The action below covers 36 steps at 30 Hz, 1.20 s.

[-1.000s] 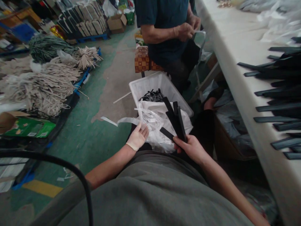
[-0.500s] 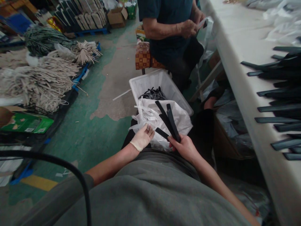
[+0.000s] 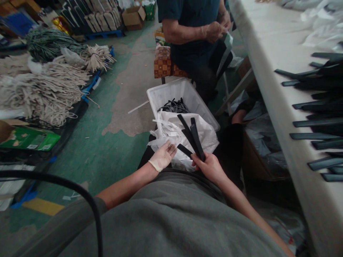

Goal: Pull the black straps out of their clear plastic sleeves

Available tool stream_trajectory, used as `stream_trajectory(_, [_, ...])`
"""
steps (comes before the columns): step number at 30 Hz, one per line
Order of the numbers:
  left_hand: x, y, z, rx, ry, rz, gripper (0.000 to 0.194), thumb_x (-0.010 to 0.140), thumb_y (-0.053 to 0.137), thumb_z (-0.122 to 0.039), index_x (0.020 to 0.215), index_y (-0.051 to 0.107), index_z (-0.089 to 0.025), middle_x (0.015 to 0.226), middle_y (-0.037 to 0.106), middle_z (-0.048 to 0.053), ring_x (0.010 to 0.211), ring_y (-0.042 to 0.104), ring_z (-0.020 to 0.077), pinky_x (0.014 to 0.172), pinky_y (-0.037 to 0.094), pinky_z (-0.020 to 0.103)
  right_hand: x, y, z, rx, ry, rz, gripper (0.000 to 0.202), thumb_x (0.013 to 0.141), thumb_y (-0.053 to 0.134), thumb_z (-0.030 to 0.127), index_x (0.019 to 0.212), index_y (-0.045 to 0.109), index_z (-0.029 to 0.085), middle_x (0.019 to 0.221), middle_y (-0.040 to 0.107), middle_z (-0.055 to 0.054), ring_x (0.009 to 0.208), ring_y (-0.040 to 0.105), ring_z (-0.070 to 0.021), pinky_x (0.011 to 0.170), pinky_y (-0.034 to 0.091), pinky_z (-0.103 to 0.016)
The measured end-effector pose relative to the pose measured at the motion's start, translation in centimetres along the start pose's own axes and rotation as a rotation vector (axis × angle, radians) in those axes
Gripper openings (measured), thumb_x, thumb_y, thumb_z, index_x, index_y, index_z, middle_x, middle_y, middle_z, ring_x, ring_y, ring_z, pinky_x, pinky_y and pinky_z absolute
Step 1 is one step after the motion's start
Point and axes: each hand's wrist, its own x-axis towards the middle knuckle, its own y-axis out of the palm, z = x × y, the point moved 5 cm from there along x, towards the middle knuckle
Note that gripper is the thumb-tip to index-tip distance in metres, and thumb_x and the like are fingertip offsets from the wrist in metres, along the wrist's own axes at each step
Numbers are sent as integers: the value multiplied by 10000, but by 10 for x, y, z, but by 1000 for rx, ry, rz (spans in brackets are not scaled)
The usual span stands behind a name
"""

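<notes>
Above the white bag (image 3: pixel 210 132), the right hand (image 3: pixel 213 168) pinches a fan of black strips (image 3: pixel 197 140) near their lower ends, one angled toward the gloved left hand (image 3: pixel 163 156), whose fingers are loosely extended. A snug, even pinch should keep the strips from sliding apart, and holding their free ends off the loose white ribbons (image 3: pixel 171 132) would likely avoid snags.

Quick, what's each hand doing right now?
Left hand: open, by the white plastic.
Right hand: closed, holding black strips.
</notes>
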Motion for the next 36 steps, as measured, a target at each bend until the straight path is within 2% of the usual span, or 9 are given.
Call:
stream_trajectory(3, [0, 0, 1, -23, 13, -35, 221, 921, 592, -167, 701, 580, -148, 576, 570, -34, 517, 579, 69, 742, 531, 240, 1, 0, -1, -39, 6, -4, 334, 820, 542, 476, 643, 598, 198, 502, 613, -13, 472, 593, -164, 520, 433, -263])
stream_trajectory(9, [1, 1, 2, 41, 32, 40, 148, 908, 567, -88, 785, 624, -146, 760, 686, 21, 731, 681, 128, 808, 521, 285, 4, 3, 0, -78, 3, 0, 317, 832, 538, 452, 648, 595, 200, 494, 616, -12, 477, 610, -171, 516, 430, -261])
stream_trajectory(15, [3, -1, 4, 4, 52, 5, 158, 887, 619, -120, 737, 594, -163, 659, 624, -23, 602, 612, 83, 795, 506, 258, 6, 3, 2, -92, 5, -28, 290, 839, 537, 427, 668, 591, 200, 574, 667, -30, 497, 632, -168, 517, 440, -257])
stream_trajectory(23, [9, -2, 6, 53, 127, 79, 130, 799, 737, -178, 781, 608, -182, 786, 678, -21, 701, 645, 91, 829, 493, 253, 10, 6, 2, -127, -22, -55, 255, 842, 529, 409, 695, 591, 210, 602, 687, -27, 504, 638, -171, 502, 426, -254])
stream_trajectory(28, [17, -5, 8, 44, 164, 85, 112, 817, 696, -146, 792, 596, -189, 806, 691, -5, 769, 667, 114, 846, 490, 264, 11, 12, 1, -255, -36, -37, 298, 872, 504, 420, 675, 595, 216, 557, 659, -23, 518, 625, -177, 505, 392, -255])
stream_trajectory(36, [12, -2, 6, 59, 215, 154, 232, 730, 772, -145, 746, 544, -188, 750, 665, -22, 764, 673, 116, 851, 479, 253, 12, 14, 3, -481, -25, -37, 219, 906, 510, 364, 856, 664, 216, 712, 723, -46, 615, 646, -191, 536, 345, -258])
